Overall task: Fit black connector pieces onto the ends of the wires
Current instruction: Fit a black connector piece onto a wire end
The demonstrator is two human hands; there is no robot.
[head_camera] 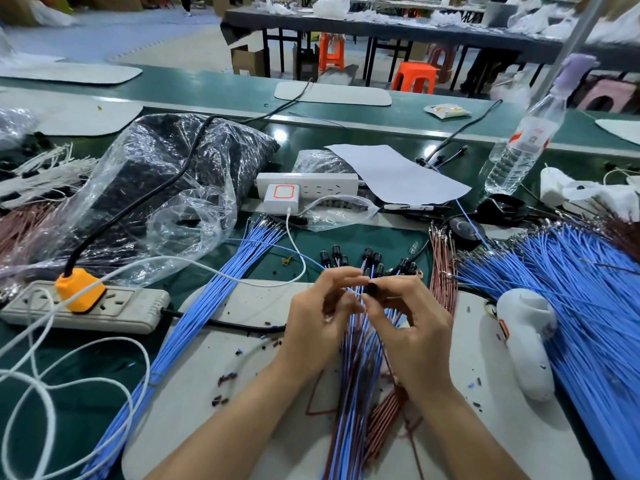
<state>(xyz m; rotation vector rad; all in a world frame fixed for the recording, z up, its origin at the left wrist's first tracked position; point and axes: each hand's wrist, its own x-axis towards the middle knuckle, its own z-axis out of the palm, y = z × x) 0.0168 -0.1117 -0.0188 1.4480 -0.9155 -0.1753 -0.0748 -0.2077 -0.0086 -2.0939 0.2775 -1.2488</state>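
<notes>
The likeliest slip is a missed entry: the wire ends are thin and limp, so if one meets the rim of the small black cylindrical plastic connector (372, 288) off-centre it would probably buckle rather than slide in. Many ends crowd together here, so a neighbouring strand could also snag or go in by mistake. If the pinch loosens, the connector could drop among the loose dark bits on the pale grey mat (214, 358) covering the tabletop (86, 375).

The right hand (412, 327) has its fingers (391, 283) clamped on the connector, which sits at their tips, facing the left hand (318, 317). The left fingers (337, 272) curl round the bundle of thin blue and brown wires (353, 393), whose ends rise between the two sets of fingertips, touching or just beside the connector; which strand is aimed cannot be told. Already capped wires (370, 258) lie just beyond the fingertips.
</notes>
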